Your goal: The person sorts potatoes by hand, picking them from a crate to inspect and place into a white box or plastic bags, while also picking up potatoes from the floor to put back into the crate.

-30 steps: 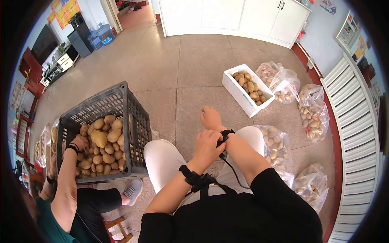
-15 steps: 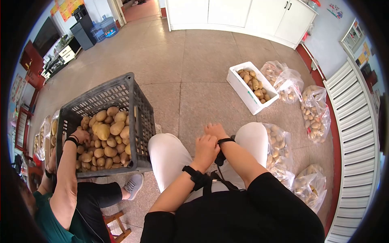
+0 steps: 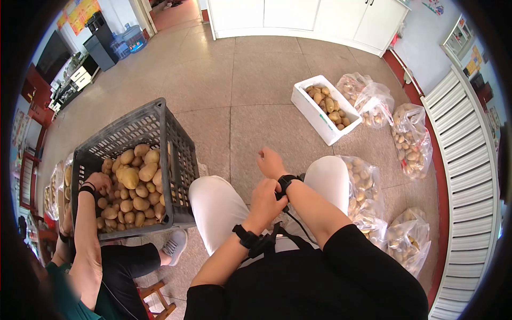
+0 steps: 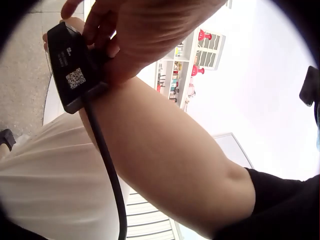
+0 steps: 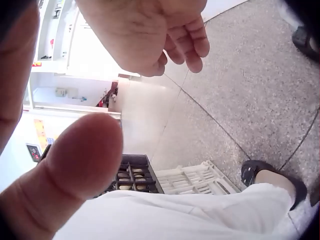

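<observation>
Along the far edge of the floor [image 3: 272,72] I can see a long white cabinet [image 3: 290,16] with small black handles on its doors. Left of it a doorway [image 3: 180,21] opens onto pinkish flooring, and near that far left corner two bluish water jugs [image 3: 130,41] sit beside a dark dispenser [image 3: 100,49]. A yellow and orange poster [image 3: 80,18] hangs above, with a black screen [image 3: 52,56] and a white-drawered unit [image 3: 82,77] further left. Down the right edge, red skirting [image 3: 397,66] runs toward a white slatted radiator [image 3: 461,144].
</observation>
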The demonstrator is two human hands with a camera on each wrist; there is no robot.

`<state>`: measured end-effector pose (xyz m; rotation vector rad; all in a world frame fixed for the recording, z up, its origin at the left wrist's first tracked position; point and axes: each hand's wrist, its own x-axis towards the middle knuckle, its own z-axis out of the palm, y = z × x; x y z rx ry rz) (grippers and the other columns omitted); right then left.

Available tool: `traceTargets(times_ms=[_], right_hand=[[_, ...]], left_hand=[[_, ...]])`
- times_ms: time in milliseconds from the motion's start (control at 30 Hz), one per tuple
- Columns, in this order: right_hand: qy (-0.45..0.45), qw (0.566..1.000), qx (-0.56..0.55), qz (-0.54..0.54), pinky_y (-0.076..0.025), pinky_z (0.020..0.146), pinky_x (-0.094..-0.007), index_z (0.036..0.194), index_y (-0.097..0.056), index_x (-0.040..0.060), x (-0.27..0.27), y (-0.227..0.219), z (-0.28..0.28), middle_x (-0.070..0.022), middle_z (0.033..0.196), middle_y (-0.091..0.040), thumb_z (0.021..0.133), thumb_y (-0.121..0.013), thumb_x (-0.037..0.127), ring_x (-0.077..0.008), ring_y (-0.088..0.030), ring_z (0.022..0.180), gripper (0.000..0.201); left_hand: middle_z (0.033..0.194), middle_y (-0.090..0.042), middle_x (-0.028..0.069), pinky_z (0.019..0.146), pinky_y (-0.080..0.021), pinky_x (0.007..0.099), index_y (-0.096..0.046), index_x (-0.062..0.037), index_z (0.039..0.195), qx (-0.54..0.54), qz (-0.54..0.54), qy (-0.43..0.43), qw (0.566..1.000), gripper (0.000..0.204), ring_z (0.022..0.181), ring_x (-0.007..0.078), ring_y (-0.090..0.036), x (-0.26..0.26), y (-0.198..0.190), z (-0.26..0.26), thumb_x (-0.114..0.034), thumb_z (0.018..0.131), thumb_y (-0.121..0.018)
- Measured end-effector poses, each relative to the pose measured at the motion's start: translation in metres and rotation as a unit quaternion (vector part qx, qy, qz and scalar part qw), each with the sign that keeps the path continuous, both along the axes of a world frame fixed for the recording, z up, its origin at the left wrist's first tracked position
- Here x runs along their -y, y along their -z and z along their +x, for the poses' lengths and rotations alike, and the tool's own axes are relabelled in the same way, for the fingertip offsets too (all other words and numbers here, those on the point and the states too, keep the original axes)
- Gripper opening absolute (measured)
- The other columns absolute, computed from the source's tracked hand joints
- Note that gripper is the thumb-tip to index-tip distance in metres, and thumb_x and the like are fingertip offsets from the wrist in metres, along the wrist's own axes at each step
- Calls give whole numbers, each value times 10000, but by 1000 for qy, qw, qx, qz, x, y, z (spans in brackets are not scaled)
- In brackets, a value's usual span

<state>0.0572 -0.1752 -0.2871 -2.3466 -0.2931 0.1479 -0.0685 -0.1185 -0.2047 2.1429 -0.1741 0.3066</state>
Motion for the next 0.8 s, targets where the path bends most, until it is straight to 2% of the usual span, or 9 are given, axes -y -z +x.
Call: traceTargets(times_ms=[133,233,367,433,467,533,567,633,800], right_hand=[[64,990,-91,82,-451,792,-399,975,-580,20,-1,-9,0,-199,950,-605,786,-546,172,-330,-576,905,244],[120,972,-150,133,-453,793,-383,963,-587,10,8,22,11,-202,923,-611,771,-548,169,-327,-586,882,253],[154,970,-172,73,-463,765,-387,961,-587,3,17,15,3,-187,922,-616,771,-539,141,-344,-592,860,239],[75,991,-57,-99,-487,720,-371,957,-576,-25,23,8,-4,-214,943,-604,794,-548,157,-266,-607,896,246],[79,990,-60,-99,-487,720,-371,957,-576,-25,26,11,-5,-214,943,-604,794,-548,157,-266,-607,896,246],[-39,960,9,-275,-482,713,-369,924,-590,28,31,15,-10,-159,955,-605,788,-534,171,-264,-605,900,205],[-36,962,5,-272,-482,713,-369,924,-590,28,31,21,-14,-159,955,-605,788,-534,171,-264,-605,900,205],[-170,907,73,-378,-460,738,-364,873,-592,73,31,34,-23,-113,935,-600,770,-532,187,-271,-602,870,166],[-360,863,-51,-352,-428,765,-358,874,-596,102,25,16,-55,-91,930,-602,749,-550,192,-267,-579,913,160]], left_hand=[[706,-498,99,621,-392,402,-460,-47,686,-4,19,-14,1000,229,706,299,-498,0,3,3,-92,607,-671],[712,-498,97,621,-389,399,-458,-46,678,13,31,-19,999,236,711,297,-493,-1,10,8,-92,603,-678],[734,-503,100,634,-397,394,-465,-49,662,23,60,-21,998,236,734,295,-498,1,7,9,-89,591,-686],[747,-508,103,646,-402,388,-474,-50,680,41,64,-26,997,230,747,295,-503,2,4,7,-87,590,-683],[761,-513,107,657,-408,382,-484,-51,698,62,68,-35,995,227,761,295,-508,3,4,7,-84,589,-680],[779,-523,110,681,-414,379,-493,-46,728,53,63,-11,997,229,781,297,-516,3,11,7,-83,598,-678],[797,-533,114,706,-420,376,-501,-42,757,46,56,10,997,233,800,299,-523,2,11,7,-82,608,-676],[809,-538,117,727,-420,375,-503,-37,783,-13,5,62,998,243,814,299,-527,-3,10,7,-87,623,-678],[847,-555,126,799,-414,369,-510,-31,825,-69,-52,200,976,248,836,301,-538,-11,-5,17,-103,662,-682]])
